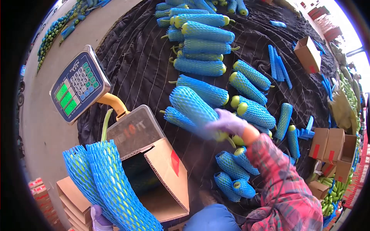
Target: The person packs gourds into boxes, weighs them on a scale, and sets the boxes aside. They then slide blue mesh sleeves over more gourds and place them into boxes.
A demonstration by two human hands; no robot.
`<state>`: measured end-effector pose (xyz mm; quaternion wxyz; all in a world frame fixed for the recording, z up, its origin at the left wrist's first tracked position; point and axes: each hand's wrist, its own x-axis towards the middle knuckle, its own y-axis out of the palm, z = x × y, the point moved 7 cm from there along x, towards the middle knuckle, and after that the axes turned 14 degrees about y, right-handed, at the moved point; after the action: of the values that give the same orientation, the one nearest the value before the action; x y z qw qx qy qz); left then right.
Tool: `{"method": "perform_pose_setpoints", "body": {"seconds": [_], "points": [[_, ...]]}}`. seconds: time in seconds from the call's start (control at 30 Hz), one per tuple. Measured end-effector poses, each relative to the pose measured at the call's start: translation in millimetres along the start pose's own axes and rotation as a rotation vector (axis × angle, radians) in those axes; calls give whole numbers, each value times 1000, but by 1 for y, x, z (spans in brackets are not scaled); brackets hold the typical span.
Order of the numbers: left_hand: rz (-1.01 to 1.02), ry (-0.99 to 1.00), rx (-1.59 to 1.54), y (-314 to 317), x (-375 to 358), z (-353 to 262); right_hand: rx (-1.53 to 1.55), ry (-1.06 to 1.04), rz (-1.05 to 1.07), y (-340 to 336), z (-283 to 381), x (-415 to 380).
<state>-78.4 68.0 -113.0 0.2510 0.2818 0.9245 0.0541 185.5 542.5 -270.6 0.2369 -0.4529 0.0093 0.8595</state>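
Blue netting (187,99) sheathed the vegetable (197,109) over the dark cloth (133,61), its near end gripped in the curled fingers of the right hand (228,123). The left hand (100,219) touched two netted vegetables (115,184) beside the open box (171,175); its finger spread could not be told.

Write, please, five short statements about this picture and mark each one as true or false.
1. The right hand grips a gourd in blue netting. True.
2. The left hand presses a keypad. False: it holds two netted gourds at the lower left.
3. The digital display glows green. True.
4. The carton close to the scale platform is closed. False: it is open.
5. A dark sheet lies under the row of gourds. True.
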Motion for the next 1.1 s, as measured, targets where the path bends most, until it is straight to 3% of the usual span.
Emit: {"method": "perform_pose_setpoints", "body": {"seconds": [0.07, 0.2, 0.33, 0.43, 0.53, 0.63, 0.77, 0.93, 0.97, 1.1], "points": [[63, 54, 48, 26, 2, -7, -106, 70, -92, -2, -17, -47], [84, 96, 102, 36, 2, -16, 182, 236, -16, 15, -101, -106], [43, 129, 132, 15, -2, -15, 456, 360, -100, 22, -158, -185], [58, 115, 110, 9, -2, -15, 197, 406, -365, 11, -186, -239], [84, 96, 103, 3, 2, -14, 90, 399, -469, 20, -223, -266], [50, 87, 50, 7, 3, -18, -276, 357, -587, 39, -233, -264], [52, 100, 53, 11, 5, -17, -488, 507, -607, 43, -244, -251], [61, 88, -3, 22, 3, -13, -923, 729, -539, 14, -177, -255], [59, 75, 2, 18, 2, -13, -843, 474, -675, 11, -142, -249], [151, 69, 61, 38, -1, -17, -533, -411, -669, 26, -15, -186]]}}
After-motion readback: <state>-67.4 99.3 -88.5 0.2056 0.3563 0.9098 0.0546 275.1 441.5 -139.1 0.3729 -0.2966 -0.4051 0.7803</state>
